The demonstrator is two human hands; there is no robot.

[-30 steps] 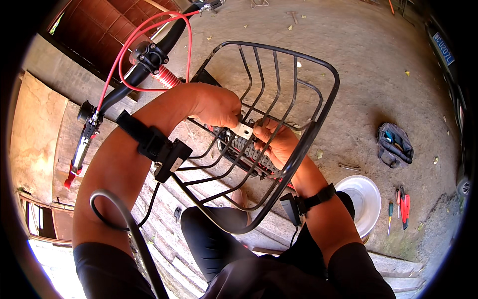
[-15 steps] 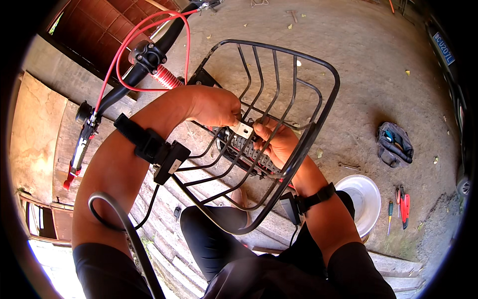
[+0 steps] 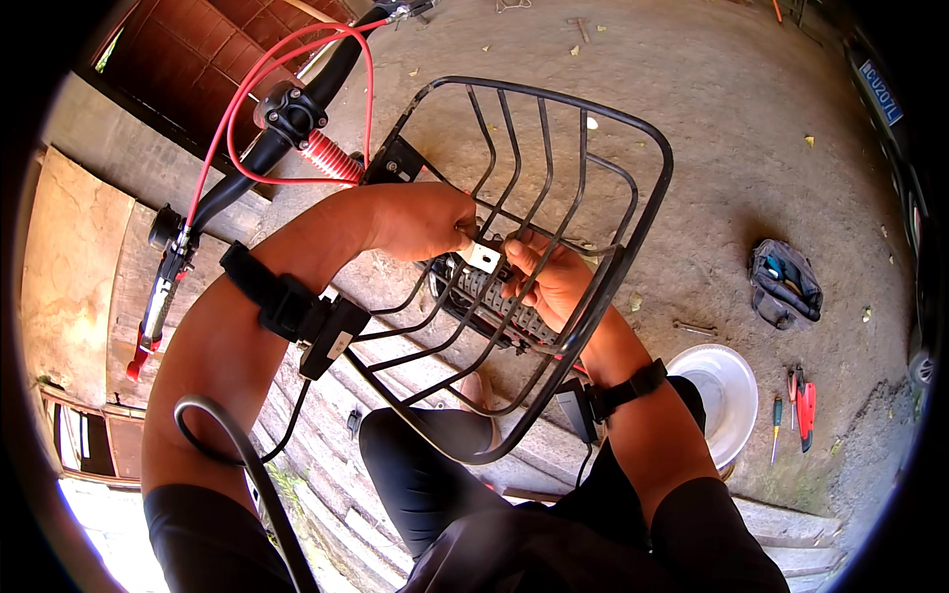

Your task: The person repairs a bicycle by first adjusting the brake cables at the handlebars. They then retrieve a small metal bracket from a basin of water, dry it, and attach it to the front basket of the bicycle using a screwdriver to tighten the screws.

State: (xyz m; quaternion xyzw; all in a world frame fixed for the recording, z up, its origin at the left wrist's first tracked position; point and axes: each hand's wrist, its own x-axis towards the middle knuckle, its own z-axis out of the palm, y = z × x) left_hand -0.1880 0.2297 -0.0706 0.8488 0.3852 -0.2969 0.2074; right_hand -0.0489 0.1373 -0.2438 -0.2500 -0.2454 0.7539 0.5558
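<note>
A black wire basket (image 3: 554, 95) is tilted in front of me, beside the handlebar. My left hand (image 3: 430, 219) reaches over its left side, fingers closed on a small pale metal bracket (image 3: 485, 257) with a hole in it. At the bracket's right end, my right hand (image 3: 554, 282) has its thumb and fingers pinched together, among the basket wires. The fingertips and wires partly hide what the right hand grips; it appears to be the bracket's edge. Below the bracket shows a ridged, grey-and-black part (image 3: 499, 296), seen through the wires.
The black handlebar (image 3: 267, 150) with red cables (image 3: 371, 99) is at upper left. On the ground to the right are a white basin (image 3: 733, 395), a grey tool bag (image 3: 786, 285), a wrench (image 3: 695, 327), a screwdriver (image 3: 777, 415) and a red-handled tool (image 3: 806, 415). Wooden boards (image 3: 74, 277) stand at left.
My left forearm and wrist have shifted slightly down and left, uncovering more of the basket's left corner. Both hands keep their grip around the bracket, which has barely moved.
</note>
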